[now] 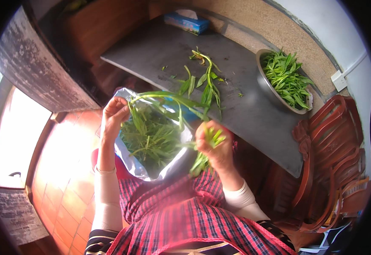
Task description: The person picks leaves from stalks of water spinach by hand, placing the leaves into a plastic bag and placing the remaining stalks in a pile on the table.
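A white plastic bag [185,135] full of leafy green stalks [150,140] rests open on my lap. My left hand [114,112] pinches one end of a long leafy stem [160,94] at the bag's left rim. That stem stretches above the bag towards my right hand [215,146]. In my right fist is a bundle of cut green stems [215,136], their pale ends showing at the top and leaves hanging below. Whether the right fingers also hold the long stem is unclear from blur.
On the dark table [252,127] lie loose stalks [209,79] and leaf scraps. A metal basin [268,84] heaped with picked greens [286,76] stands at its right. Behind is a blue tissue box [186,23]. Stacked reddish-brown plastic chairs [329,149] occupy the right side.
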{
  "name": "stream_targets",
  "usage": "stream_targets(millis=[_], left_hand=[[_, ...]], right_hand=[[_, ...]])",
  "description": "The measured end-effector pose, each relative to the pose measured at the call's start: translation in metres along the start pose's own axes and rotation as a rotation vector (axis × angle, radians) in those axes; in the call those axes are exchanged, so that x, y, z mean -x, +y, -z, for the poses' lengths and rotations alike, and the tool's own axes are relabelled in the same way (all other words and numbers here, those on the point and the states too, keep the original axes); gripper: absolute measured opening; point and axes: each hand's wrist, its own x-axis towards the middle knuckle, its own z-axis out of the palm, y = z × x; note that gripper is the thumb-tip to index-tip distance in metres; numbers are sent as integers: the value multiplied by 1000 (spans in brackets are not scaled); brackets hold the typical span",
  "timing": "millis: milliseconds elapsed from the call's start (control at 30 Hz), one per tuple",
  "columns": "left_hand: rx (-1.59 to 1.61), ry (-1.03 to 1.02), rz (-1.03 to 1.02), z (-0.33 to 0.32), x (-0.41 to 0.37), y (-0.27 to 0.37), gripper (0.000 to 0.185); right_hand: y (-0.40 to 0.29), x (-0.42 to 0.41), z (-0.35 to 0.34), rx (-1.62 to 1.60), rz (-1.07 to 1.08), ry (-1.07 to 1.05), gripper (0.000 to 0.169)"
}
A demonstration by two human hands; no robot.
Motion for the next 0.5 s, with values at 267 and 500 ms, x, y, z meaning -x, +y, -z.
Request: stream_targets(millis=[267, 500], left_hand=[[-35, -14, 118, 39, 61, -18, 9], [-184, -87, 16, 46, 75, -22, 9]], right_hand=[[32, -53, -21, 673, 88, -91, 10], [78, -64, -26, 987, 132, -263, 21]])
